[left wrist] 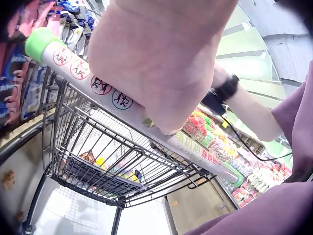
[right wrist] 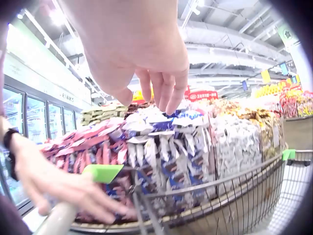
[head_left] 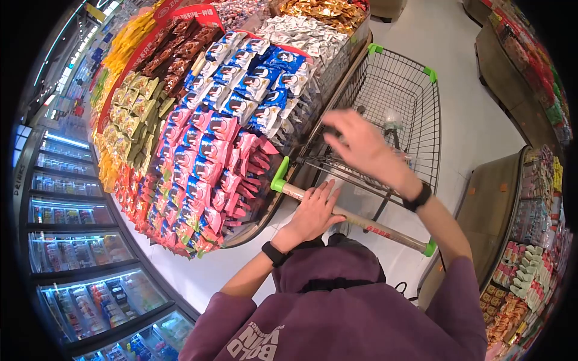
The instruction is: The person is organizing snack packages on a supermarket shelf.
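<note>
My left hand [head_left: 313, 212] rests on the handle [head_left: 385, 232] of a wire shopping cart [left wrist: 100, 178], its fingers stretched across the bar. In the left wrist view the heel of that palm lies against the printed handle. My right hand [head_left: 364, 144] hovers over the cart's near end, stretched toward the snack display. Its fingers [right wrist: 168, 90] hang loosely bent with nothing between them. Beyond them, in the right wrist view, are blue-and-white snack packets [right wrist: 164, 129] and pink packets [right wrist: 98, 134]. A clear bag [head_left: 392, 117] lies inside the cart.
White packets [head_left: 301, 36] and gold ones [head_left: 322, 11] fill the display's far end. Brown packets [head_left: 180, 51] lie along its left side. Glass-door drinks coolers [head_left: 84, 249] line the left. Another snack stand [head_left: 481, 210] borders the aisle floor [head_left: 466, 129] on the right.
</note>
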Available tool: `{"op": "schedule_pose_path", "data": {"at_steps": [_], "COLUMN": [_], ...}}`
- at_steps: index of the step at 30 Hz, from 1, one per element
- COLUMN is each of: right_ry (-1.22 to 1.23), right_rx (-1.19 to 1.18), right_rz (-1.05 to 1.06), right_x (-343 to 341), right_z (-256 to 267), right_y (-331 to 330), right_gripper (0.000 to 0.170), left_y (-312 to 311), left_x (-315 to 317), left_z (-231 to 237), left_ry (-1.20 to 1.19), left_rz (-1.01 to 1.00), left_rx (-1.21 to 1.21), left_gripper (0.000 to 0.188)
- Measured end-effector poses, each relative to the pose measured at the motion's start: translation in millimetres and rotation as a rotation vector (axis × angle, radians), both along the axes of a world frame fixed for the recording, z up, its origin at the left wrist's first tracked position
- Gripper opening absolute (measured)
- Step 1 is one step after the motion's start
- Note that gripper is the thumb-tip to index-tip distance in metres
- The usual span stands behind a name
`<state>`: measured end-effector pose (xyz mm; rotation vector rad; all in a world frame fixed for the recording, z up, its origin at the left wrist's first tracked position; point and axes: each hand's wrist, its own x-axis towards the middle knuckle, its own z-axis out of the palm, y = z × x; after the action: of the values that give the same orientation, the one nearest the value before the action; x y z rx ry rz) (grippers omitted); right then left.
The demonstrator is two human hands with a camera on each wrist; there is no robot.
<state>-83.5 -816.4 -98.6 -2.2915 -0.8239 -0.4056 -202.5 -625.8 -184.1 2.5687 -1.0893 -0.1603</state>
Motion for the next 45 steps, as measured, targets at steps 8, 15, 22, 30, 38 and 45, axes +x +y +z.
{"op": "schedule_pose_path", "data": {"at_steps": [8, 15, 22, 30, 38, 45], "right_ry": [0.064, 0.071, 0.128, 0.01, 0.044, -0.04], "right_rx": [-0.01, -0.308, -0.049, -0.12, -0.063, -0.058], "right_rz": [-0.158, -0.19, -0.193, -0.021, -0.016, -0.032], "right_x": [186, 229, 248, 259, 251, 253], "right_z": [-16, -25, -5, -19, -27, -32], "right_y": [72, 90, 78, 88, 106, 114], "right_gripper": [0.037, 0.04, 0.045, 0.042, 0.03, 0.03], "left_y": [14, 36, 65, 75, 80, 75], "left_x": [11, 57, 93, 89, 88, 85], "left_z": [-3, 69, 94, 88, 87, 86], "left_ry": [0.193, 0.384, 0.209, 0.311, 0.337, 0.349], "left_rz": [-0.097, -0.036, 0.079, 0.052, 0.071, 0.061], "left_rx": [-0.117, -0.214, -0.28, -0.292, -0.254, -0.252], "left_gripper": [0.069, 0.065, 0.056, 0.055, 0.055, 0.054]}}
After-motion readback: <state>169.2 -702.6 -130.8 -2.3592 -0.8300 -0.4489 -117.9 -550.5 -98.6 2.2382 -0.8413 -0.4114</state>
